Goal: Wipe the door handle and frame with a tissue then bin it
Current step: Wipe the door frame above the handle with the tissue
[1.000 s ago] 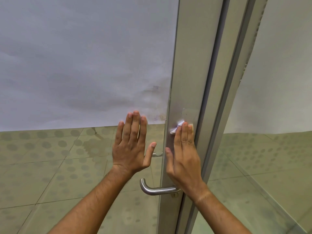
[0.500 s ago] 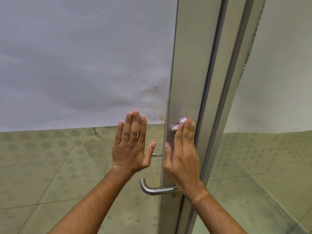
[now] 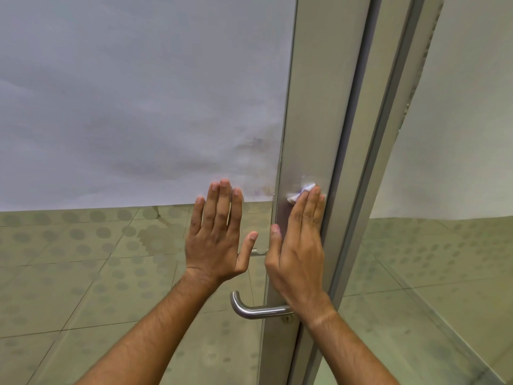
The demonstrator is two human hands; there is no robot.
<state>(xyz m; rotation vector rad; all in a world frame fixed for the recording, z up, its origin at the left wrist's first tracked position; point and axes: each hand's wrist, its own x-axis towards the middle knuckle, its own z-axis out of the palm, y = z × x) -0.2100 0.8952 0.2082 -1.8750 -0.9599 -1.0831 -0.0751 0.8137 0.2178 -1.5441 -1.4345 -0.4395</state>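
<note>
1. Your right hand [image 3: 298,245], just right of centre in the frame, lies flat with straight fingers on the brushed grey metal door frame [image 3: 313,120]. It presses the small crumpled white tissue [image 3: 301,193] against the metal; only a corner of the tissue peeks out above your fingertips. Keep that grip flat and spread, so the whole pad of tissue bears on the surface rather than one edge.
2. Your left hand [image 3: 219,234], at the centre of the frame, rests open and flat against the glass door panel [image 3: 138,107], holding nothing. Keep it there to steady the door while you push.
3. Wipe in long strokes along the frame's length, and overlap each pass. The smudged patch just above the tissue looks to need firmer pressure.
4. Watch that the tissue does not slide out from under your fingers; if it bunches, refold it to a clean face.
5. The curved silver steel lever handle [image 3: 256,309] sits at the lower centre, below your right wrist, untouched by either hand. Wrap the tissue round it when you get there.
6. No bin is in view.
</note>
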